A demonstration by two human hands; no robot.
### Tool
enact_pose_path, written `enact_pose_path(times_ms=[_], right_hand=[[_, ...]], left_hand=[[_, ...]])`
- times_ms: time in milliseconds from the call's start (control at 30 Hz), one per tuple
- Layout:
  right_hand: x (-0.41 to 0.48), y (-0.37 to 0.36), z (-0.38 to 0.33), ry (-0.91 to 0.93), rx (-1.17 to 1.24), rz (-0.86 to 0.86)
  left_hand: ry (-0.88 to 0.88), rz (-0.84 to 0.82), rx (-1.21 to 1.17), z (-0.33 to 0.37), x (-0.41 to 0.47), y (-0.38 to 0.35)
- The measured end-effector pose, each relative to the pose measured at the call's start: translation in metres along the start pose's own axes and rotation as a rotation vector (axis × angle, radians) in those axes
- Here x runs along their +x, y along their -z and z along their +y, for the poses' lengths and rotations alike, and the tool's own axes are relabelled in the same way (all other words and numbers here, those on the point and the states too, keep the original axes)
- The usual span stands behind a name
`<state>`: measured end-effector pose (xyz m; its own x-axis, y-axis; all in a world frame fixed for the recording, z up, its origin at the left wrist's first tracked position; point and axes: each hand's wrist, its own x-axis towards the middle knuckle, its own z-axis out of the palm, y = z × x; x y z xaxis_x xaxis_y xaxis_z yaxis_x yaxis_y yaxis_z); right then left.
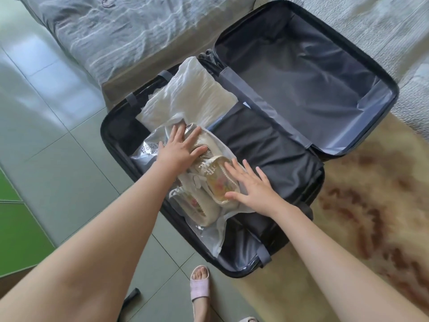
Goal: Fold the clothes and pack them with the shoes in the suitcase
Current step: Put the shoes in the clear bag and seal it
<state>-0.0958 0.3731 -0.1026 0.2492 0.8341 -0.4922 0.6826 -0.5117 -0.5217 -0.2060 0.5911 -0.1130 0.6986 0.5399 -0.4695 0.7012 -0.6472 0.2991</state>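
A black suitcase lies open on the floor, its lid flat to the upper right. In the near half, a folded white garment lies at the far end and a folded black garment fills the right side. A pair of cream shoes in a clear plastic bag lies on the left side. My left hand presses flat on the far shoe. My right hand rests with spread fingers on the near shoe and the bag.
A sofa with a grey striped cover stands behind the suitcase, and a pale textured cover lies at upper right. A brown patterned rug lies under the suitcase's right side. My foot in a pink slipper stands on the tiles near the suitcase's corner.
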Motion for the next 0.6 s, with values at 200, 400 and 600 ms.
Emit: enact_pose_path(times_ms=[200,400,600], right_hand=[[-0.005,0.007,-0.006,-0.004,0.03,0.021],[-0.04,0.016,-0.01,-0.035,0.332,0.297],[-0.094,0.01,0.004,-0.167,0.674,0.598]], left_hand=[[0.028,-0.03,-0.011,0.009,-0.001,0.013],[-0.105,0.285,-0.056,0.035,-0.034,0.019],[-0.236,0.28,-0.317,0.086,-0.076,-0.005]])
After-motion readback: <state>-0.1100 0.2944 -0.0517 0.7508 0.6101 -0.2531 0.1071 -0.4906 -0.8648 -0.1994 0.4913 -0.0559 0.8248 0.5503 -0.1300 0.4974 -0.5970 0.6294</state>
